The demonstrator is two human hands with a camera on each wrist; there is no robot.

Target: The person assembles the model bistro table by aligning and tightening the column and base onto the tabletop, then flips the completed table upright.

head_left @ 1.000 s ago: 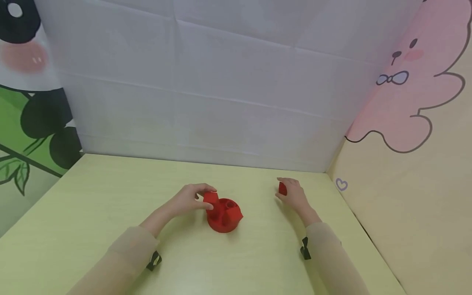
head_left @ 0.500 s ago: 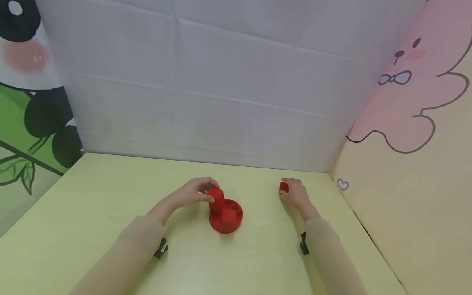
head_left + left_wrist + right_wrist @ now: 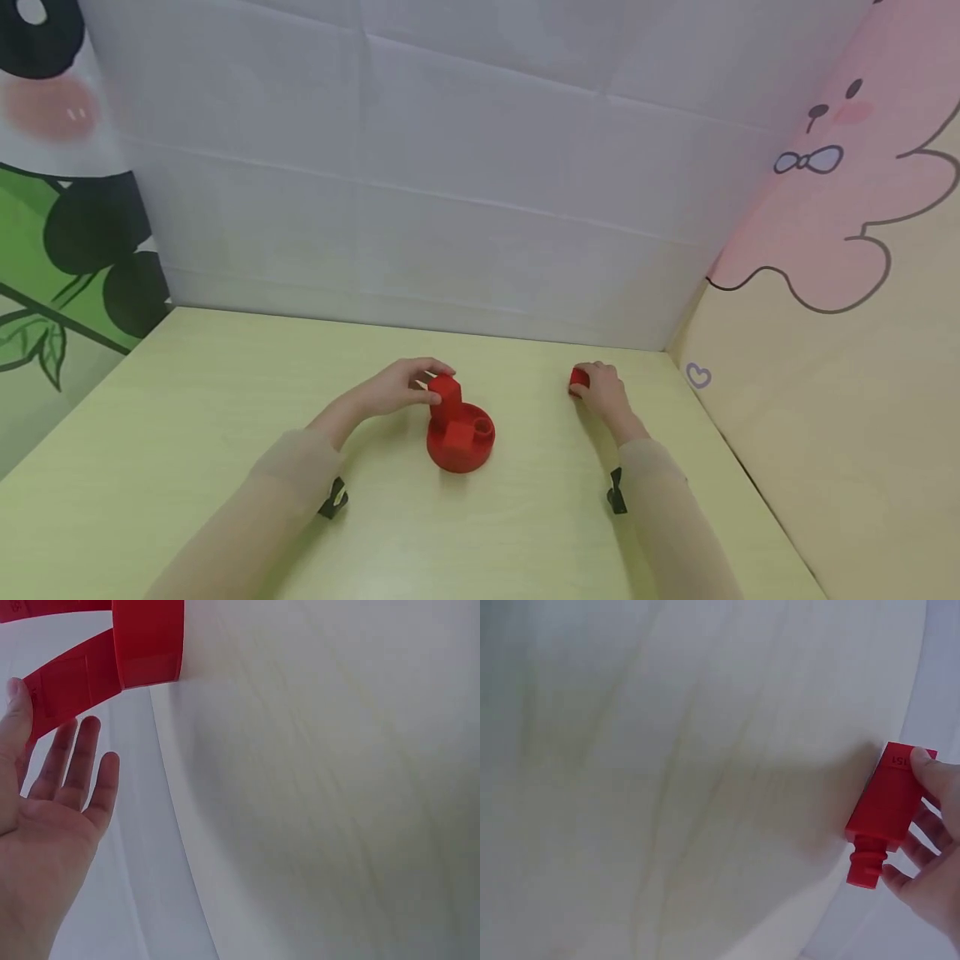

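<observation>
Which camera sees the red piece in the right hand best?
The right wrist view: the red piece looks big there, its blocky body and narrow neck showing. The head view shows it small, partly covered by the right hand. The left wrist view misses it.

Left-hand grip (image 3: pixel 396 388) pinches a red block (image 3: pixel 447 398) at the far-left side of a round red tray (image 3: pixel 468 463), second red block (image 3: pixel 458 437) sits on its near side; right-hand grip (image 3: pixel 606 397) holds a third red block (image 3: pixel 579 380) well right of the tray; yellow tabletop (image 3: pixel 480 546) below, white sheet (image 3: pixel 465 167) behind, pink cartoon (image 3: pixel 832 217) on right
</observation>
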